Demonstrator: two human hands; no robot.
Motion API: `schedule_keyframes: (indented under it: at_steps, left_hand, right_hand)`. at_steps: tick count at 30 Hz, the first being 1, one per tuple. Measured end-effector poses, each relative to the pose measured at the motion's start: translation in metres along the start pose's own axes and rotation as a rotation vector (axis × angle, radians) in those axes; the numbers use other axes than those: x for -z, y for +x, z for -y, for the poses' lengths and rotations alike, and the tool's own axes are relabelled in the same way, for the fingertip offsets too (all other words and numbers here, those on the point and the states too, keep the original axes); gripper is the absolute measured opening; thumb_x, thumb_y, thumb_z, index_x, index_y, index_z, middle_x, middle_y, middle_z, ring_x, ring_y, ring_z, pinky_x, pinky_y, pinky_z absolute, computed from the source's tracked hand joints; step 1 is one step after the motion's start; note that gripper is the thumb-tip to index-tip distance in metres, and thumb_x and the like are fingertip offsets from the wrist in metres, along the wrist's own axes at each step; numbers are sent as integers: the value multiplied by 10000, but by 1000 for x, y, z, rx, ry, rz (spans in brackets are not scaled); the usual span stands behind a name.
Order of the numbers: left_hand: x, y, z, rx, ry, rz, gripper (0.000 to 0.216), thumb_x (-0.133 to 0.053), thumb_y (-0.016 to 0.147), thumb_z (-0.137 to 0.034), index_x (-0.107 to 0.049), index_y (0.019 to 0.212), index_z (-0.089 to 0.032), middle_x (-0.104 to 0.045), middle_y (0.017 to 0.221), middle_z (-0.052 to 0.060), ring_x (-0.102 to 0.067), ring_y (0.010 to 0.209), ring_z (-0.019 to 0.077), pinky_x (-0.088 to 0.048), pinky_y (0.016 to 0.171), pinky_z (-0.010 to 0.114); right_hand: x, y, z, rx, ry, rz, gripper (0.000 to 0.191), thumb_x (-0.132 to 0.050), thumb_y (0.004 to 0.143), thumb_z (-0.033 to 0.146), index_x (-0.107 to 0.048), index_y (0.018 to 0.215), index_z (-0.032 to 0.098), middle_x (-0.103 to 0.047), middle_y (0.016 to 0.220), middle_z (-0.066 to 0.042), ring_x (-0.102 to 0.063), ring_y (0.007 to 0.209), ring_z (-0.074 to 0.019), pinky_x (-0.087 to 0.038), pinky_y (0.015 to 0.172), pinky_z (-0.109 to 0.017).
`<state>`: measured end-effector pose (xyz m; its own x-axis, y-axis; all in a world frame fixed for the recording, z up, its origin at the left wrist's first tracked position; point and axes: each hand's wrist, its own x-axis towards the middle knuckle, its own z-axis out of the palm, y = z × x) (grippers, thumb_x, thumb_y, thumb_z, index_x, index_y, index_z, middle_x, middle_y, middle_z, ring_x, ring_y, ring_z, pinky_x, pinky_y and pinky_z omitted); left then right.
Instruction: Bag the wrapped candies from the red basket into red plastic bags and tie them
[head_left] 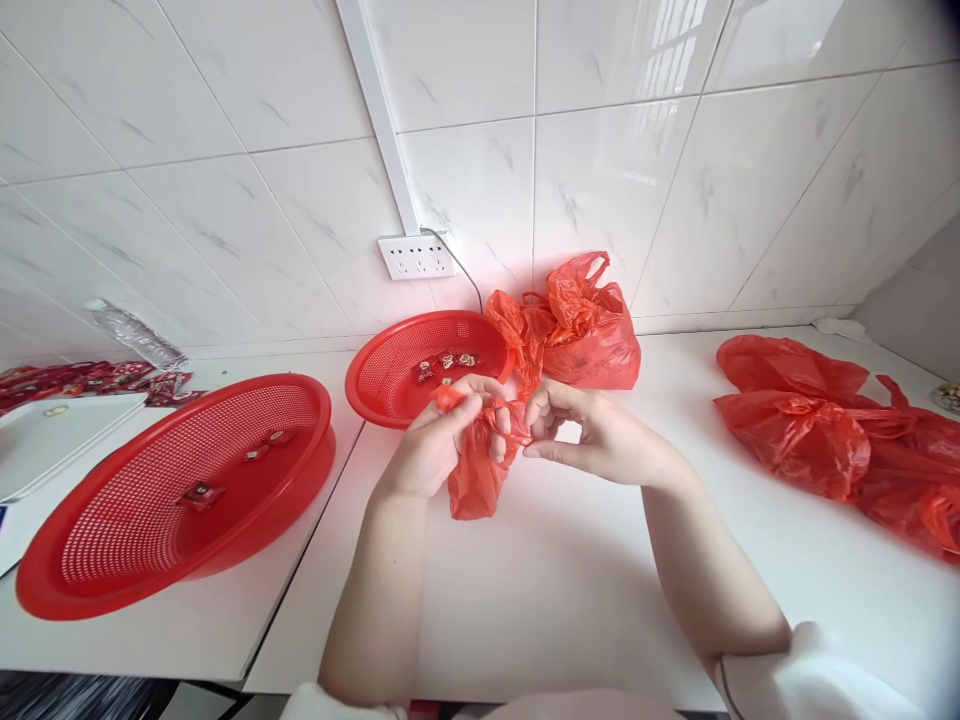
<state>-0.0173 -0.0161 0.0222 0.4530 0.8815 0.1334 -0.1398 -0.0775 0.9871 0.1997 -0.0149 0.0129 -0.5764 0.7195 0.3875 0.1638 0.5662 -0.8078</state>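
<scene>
On the white counter (pixel 570 600), a large red basket (pixel 251 485) fills the left; red bags (pixel 799 445) lie at right. A smaller basket (pixel 382 370) and a bulging bag (pixel 596 355) sit above centre. At centre, the left hand (pixel 435 445) has fingers gathering a small red bag (pixel 476 485), the right hand (pixel 589 430) pinching its edge; its long axis runs near-vertically, closed end downward.
</scene>
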Motion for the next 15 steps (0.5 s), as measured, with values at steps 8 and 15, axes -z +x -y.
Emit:
schedule_keyframes:
  at_steps: [8,15]
  left_hand:
    - [-4,-22,-12,-439,1064,27,350,-499,876,-61,-655,1108,-271,-700,969,8,-649,925,160,-523,835,288]
    - [-4,-4,9,-970,1082,-350,179,-634,832,-74,-690,876,-238,-591,1090,31,-654,893,144,-572,783,289]
  right_hand:
    - [-15,13,-4,52,183,-176,352,-470,975,437,-475,1285,271,-474,1432,-77,-500,1283,-211,-458,1030,-391]
    - [-27,22,-18,-35,502,-51,458,-520,946,436,-414,1360,272,-660,1063,-40,-625,743,-119,-541,631,-265]
